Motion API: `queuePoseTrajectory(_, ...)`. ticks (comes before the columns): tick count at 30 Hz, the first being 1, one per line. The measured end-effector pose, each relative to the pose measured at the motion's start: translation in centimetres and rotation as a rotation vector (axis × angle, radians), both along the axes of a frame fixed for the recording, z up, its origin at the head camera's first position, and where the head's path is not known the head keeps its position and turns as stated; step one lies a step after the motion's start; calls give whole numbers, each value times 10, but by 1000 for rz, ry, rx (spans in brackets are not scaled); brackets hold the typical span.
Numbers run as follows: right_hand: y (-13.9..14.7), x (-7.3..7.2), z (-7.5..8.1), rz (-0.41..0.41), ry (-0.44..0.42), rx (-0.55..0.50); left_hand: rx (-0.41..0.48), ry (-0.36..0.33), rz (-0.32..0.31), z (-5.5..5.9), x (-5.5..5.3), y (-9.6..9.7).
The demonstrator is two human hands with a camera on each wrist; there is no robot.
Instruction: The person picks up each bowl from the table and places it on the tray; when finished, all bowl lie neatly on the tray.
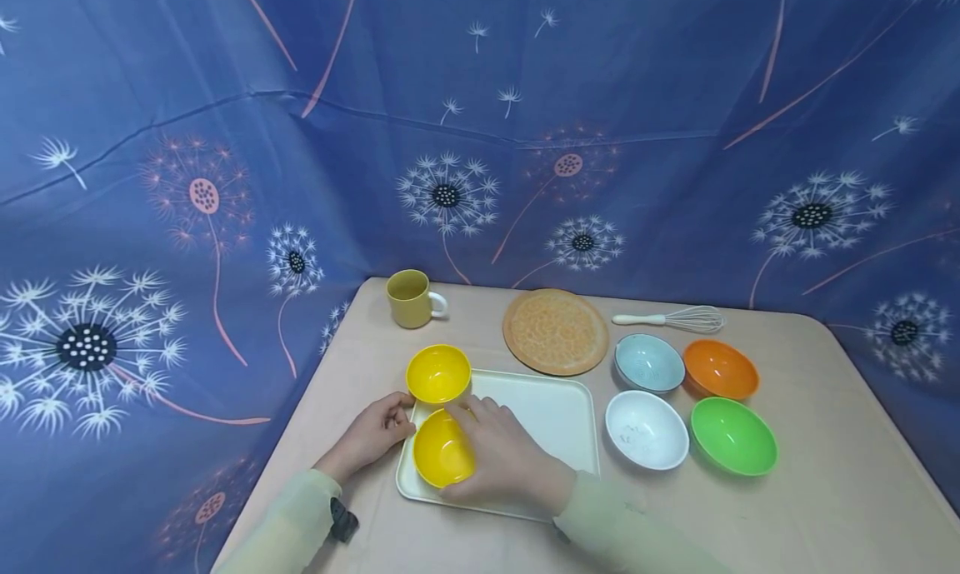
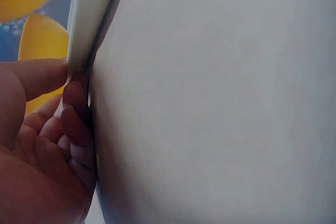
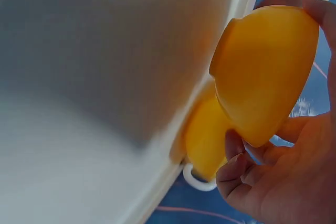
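Fingers of the right hand (image 1: pixel 506 453) spread partway and grip one yellow bowl (image 1: pixel 435 453), which sits between thumb and fingertips over the left part of the white tray (image 1: pixel 558 416). Left hand (image 1: pixel 371 436) has bent fingers pinching the tray's left rim, just beside that bowl. Another yellow bowl (image 1: pixel 438 372) is at the tray's far left corner; a mug (image 1: pixel 410 303) stands beyond the tray on the bench (image 1: pixel 840 507).

Around the tan disc (image 1: pixel 556 332): mug (image 1: pixel 410 310) at nine o'clock, whisk (image 1: pixel 663 319) at three, pale-blue bowl (image 1: pixel 649 364) and orange bowl (image 1: pixel 722 370) just past three, green bowl (image 1: pixel 734 437) at four, white bowl (image 1: pixel 647 430) between four and five, blue cloth (image 1: pixel 585 49) at twelve
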State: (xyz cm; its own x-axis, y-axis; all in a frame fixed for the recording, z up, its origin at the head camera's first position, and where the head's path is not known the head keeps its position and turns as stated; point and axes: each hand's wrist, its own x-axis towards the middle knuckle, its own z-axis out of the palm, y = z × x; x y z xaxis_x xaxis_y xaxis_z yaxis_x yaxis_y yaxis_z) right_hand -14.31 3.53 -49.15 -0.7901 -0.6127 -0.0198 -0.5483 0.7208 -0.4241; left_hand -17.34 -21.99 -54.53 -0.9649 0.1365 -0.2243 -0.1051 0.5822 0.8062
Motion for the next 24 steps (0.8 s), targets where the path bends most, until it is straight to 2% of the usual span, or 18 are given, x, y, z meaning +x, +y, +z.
queuePoseTrajectory(5, -9, 5, -11, 19, 24, -7, 22, -5, -18, 0, 0, 0)
queuePoseTrajectory(10, -16, 9, -15, 39, 32, -25, 22, -4, -35, -1, -1, -1)
queuePoseTrajectory(16, -26, 10, -18, 77, -5, -57, 8, -22, -31, -3, -3, -3)
queuePoseTrajectory(20, -31, 10, -19, 98, -2, -65, 36, -37, -41, -4, -3, -6)
queuePoseTrajectory(24, -34, 10, -20, 112, 46, -55, 83, -38, -62, -4, -3, -8)
